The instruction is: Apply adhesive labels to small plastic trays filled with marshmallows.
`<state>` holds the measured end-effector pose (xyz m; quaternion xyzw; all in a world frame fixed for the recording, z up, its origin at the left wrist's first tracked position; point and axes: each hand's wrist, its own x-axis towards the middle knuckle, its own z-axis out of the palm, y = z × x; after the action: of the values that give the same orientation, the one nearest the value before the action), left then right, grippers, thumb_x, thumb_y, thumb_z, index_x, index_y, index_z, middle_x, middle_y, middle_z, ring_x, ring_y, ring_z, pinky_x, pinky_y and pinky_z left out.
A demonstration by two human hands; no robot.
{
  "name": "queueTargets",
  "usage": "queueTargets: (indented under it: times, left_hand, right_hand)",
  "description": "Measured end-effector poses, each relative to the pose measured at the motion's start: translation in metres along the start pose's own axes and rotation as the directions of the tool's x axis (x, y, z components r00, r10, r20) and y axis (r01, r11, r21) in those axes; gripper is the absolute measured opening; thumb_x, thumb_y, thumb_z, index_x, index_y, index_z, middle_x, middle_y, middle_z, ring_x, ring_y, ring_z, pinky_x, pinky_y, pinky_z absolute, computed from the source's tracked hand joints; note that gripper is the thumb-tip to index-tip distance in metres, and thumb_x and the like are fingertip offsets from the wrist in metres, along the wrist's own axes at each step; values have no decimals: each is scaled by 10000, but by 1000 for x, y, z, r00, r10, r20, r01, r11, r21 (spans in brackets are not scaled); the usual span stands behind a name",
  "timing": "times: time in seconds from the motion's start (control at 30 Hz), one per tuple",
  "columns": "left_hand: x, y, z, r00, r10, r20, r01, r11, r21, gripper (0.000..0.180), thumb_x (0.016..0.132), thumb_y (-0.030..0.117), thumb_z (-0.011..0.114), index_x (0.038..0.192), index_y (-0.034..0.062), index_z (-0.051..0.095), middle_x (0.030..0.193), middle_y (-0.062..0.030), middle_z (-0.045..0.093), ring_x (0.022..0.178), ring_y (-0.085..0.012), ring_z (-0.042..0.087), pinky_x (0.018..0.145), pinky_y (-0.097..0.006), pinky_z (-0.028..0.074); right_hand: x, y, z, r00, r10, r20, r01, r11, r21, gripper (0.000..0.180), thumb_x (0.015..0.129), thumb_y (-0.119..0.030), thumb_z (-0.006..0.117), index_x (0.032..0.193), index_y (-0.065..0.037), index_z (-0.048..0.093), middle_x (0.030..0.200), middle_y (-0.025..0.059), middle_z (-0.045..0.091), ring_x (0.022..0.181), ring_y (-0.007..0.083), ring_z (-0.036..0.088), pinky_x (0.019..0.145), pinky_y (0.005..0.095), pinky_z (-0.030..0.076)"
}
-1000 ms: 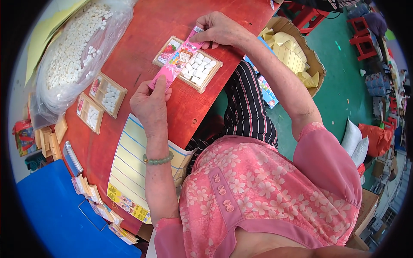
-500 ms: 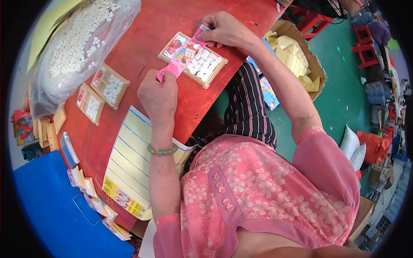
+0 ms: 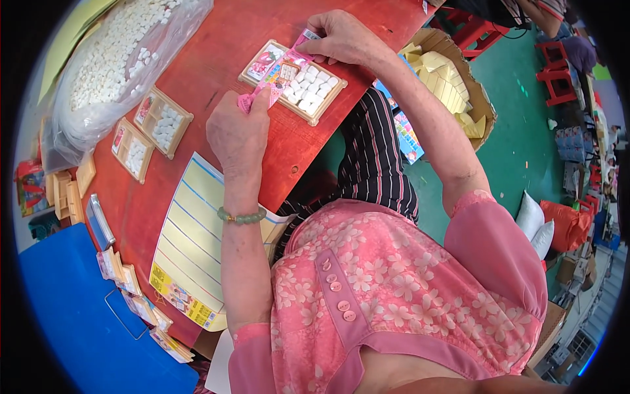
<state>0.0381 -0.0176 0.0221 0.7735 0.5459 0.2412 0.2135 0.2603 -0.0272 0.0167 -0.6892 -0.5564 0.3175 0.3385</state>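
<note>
A pink printed paper strip (image 3: 287, 72) stretches diagonally across a small wooden tray (image 3: 314, 121). At its near end, the thumb and curled fingers of my left hand (image 3: 237, 138) pinch it beside the tray's left edge. My right hand (image 3: 342, 38) grips the far end between thumb and fingers, just past the tray's far edge. White block-like pieces (image 3: 308, 90) fill the tray's right compartment. A card with a red picture (image 3: 265, 60) shows in the left one, partly covered by the strip.
Two similar trays, one larger (image 3: 172, 146) and one smaller (image 3: 125, 172), lie to the left. Behind them is a clear bag of white pieces (image 3: 108, 82). A yellow lined sheet (image 3: 190, 230) hangs over the red table's (image 3: 216, 39) near edge. A carton (image 3: 487, 92) stands at right.
The strip has shifted toward the tray's card side, uncovering more white pieces. My left hand has moved slightly farther from me with its end. My right hand keeps its hold.
</note>
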Motion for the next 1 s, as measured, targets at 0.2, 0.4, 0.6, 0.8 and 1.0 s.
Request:
queueTargets:
  times: [0.2,0.4,0.6,0.8,1.0]
  left_hand:
    - [2,3,-2,999,-13,29,11,999,51,399,772,386,687,711,-1,613,702,-200,629,696,-364,623,651,-457,468]
    - [2,7,-3,995,-12,103,3,996,89,392,780,388,677,732,4,614,750,-200,638,749,-364,627,669,-460,470]
    - [16,11,-2,953,99,286,-138,983,121,448,761,439,681,724,-2,609,743,-198,628,731,-364,615,655,-465,457]
    - [41,12,7,856,200,477,-228,974,1,491,704,463,727,702,-14,611,697,-184,617,667,-318,604,623,-431,444]
    - [53,26,14,753,244,612,-195,970,-146,495,687,440,751,727,-38,629,653,-162,609,602,-252,582,597,-406,440]
  right_hand:
    - [-7,-15,-4,999,-16,28,21,980,-200,270,759,-136,680,1009,-43,633,932,138,663,845,246,633,741,378,491]
    - [-18,-9,-2,997,48,-54,-56,984,-172,257,738,-221,674,822,21,648,651,102,651,580,168,641,558,290,506]
    - [-71,-1,-4,969,76,-235,-108,986,-129,288,800,-240,679,749,28,588,641,73,627,599,107,638,528,245,516]
    - [-118,5,12,888,282,-363,-215,953,213,256,816,-216,685,764,19,599,678,71,631,602,97,620,531,232,509]
    - [-146,37,43,854,448,-265,2,506,862,159,875,-159,637,775,-47,585,699,59,637,564,106,597,527,232,499]
